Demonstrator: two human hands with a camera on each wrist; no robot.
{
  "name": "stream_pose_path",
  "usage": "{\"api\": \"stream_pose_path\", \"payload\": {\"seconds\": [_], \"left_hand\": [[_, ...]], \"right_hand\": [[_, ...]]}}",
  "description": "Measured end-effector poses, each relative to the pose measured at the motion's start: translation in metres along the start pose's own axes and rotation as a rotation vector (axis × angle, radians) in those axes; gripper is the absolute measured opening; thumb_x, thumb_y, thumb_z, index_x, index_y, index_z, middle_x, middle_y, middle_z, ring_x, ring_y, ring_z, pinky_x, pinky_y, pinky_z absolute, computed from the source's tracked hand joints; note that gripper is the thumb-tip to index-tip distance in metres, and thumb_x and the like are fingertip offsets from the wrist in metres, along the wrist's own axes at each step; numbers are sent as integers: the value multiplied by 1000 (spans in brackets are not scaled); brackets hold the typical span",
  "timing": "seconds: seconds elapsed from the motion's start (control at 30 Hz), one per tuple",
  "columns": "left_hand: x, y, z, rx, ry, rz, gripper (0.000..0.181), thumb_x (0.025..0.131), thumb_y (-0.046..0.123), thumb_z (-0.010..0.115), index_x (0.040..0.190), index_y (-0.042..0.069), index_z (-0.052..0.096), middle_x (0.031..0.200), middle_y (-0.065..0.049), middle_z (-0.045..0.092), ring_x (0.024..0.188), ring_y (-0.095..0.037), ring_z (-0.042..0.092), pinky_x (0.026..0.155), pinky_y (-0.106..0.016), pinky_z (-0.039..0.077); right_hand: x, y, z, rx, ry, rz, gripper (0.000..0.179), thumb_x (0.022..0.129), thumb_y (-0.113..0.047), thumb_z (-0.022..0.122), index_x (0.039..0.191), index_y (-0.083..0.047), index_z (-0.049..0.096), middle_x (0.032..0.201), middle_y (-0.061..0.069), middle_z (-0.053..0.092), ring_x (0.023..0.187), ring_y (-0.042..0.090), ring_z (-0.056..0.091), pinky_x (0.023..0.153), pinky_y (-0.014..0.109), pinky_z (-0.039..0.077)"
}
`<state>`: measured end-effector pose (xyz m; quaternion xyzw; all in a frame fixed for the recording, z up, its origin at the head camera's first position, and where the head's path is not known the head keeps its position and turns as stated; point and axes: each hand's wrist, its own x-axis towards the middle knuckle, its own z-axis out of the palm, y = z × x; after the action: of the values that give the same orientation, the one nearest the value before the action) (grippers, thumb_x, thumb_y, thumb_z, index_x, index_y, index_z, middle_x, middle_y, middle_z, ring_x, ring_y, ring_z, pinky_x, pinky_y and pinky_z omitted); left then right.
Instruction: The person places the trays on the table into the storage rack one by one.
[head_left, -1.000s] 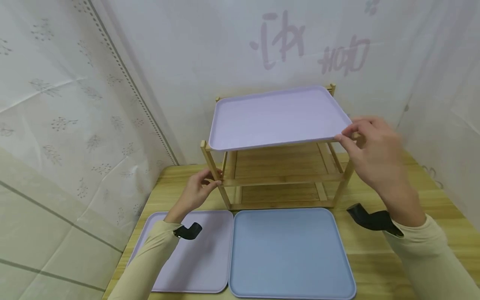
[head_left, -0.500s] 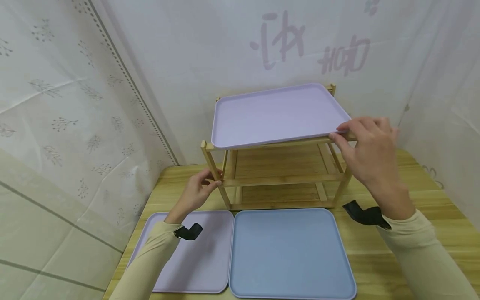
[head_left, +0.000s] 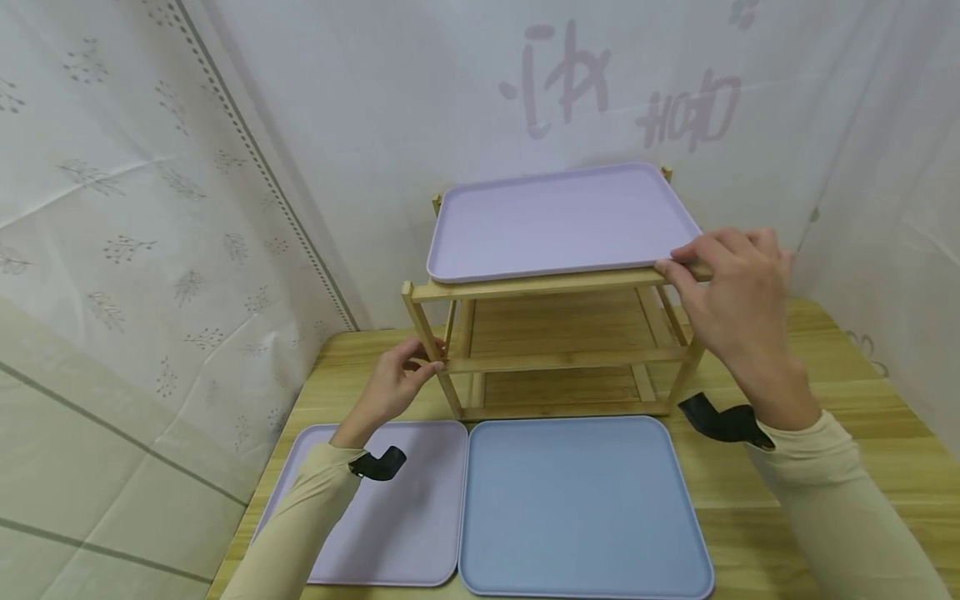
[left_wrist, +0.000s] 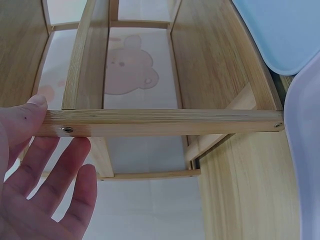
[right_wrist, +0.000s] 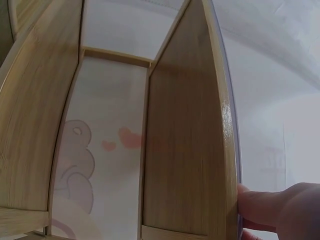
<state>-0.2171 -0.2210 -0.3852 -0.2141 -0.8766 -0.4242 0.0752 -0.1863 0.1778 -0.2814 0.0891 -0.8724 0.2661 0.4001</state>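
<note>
Reaching low, left hand [head_left: 390, 382] pinches rack post [head_left: 419, 321], fingers [left_wrist: 67, 167] opposite thumb [left_wrist: 29, 119]; right hand [head_left: 738, 298], higher, pinches upper lilac tray [head_left: 562, 223].

I can see the left hand [left_wrist: 22, 212] gripping the near bar [left_wrist: 165, 122] of a wooden rack [left_wrist: 215, 45], thumb above and fingers below, close to a small screw [left_wrist: 67, 130]. Between the boards (you get a peek right through) a pinkish bear print [left_wrist: 127, 70] shows on pale cloth [left_wrist: 145, 102]. Over at the right, a blue tray [left_wrist: 280, 35] lies just beside a lilac tray [left_wrist: 307, 125], with wood-grained tabletop [left_wrist: 245, 190] next to them.
</note>
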Motion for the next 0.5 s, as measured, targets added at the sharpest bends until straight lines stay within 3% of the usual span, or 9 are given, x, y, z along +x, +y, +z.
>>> {"api": "stream_pose_path", "payload": {"seconds": [0.5], "left_hand": [[0,0,0,12,-2,-24,24,92,10,65,115,4,64,102,-9,72,94,-22,65,79,-34,52]], "right_hand": [[1,1,2,21,25,5,17,84,-13,75,88,3,71,92,23,67,94,42,47,84,53,27]]}}
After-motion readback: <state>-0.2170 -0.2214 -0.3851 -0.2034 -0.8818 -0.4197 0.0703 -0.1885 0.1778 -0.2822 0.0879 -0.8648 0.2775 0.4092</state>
